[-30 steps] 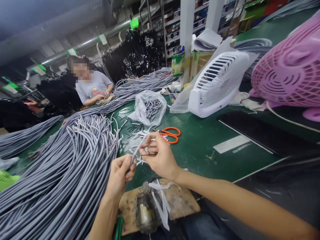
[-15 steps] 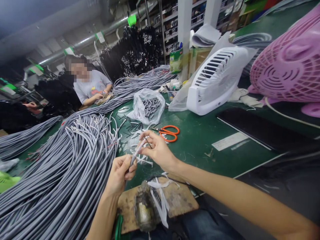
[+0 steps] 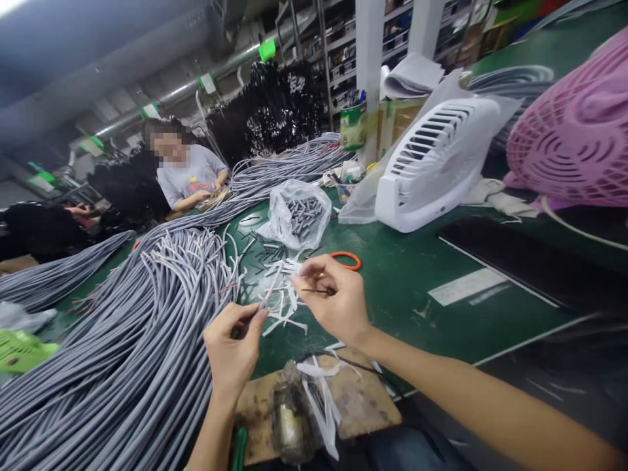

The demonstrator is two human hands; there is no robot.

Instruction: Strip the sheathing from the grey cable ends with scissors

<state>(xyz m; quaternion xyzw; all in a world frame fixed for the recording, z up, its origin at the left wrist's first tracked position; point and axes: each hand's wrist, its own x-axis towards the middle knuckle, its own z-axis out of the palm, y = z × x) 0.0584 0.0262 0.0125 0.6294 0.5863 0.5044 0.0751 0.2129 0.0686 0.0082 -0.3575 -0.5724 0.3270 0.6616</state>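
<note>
My left hand point(image 3: 234, 343) is closed in a pinch at the end of a grey cable; only a small bit shows at the fingertips, and a pale strand point(image 3: 271, 288) runs up from it. To the right, my right hand point(image 3: 336, 297) has its fingers curled around a thin dark stick-like piece point(image 3: 316, 290). The fingertips of the two hands are apart. Behind them lie white strips point(image 3: 284, 318) scattered on the green table point(image 3: 392, 281). Orange-handled scissors point(image 3: 349, 260) are partly hidden behind my right hand.
A large bundle of grey cables point(image 3: 147, 327) covers the left. Beyond my hands sits a plastic bag of short grey tubes point(image 3: 304, 216). A white fan point(image 3: 432, 163) and pink fan point(image 3: 564, 137) stand right. A stained board point(image 3: 363, 399) is near my lap. A co-worker point(image 3: 191, 173) sits across.
My hands have moved apart; the right has shifted right and turned, now covering part of the scissors. The cable piece between the hands shows less. The view has shifted slightly.
</note>
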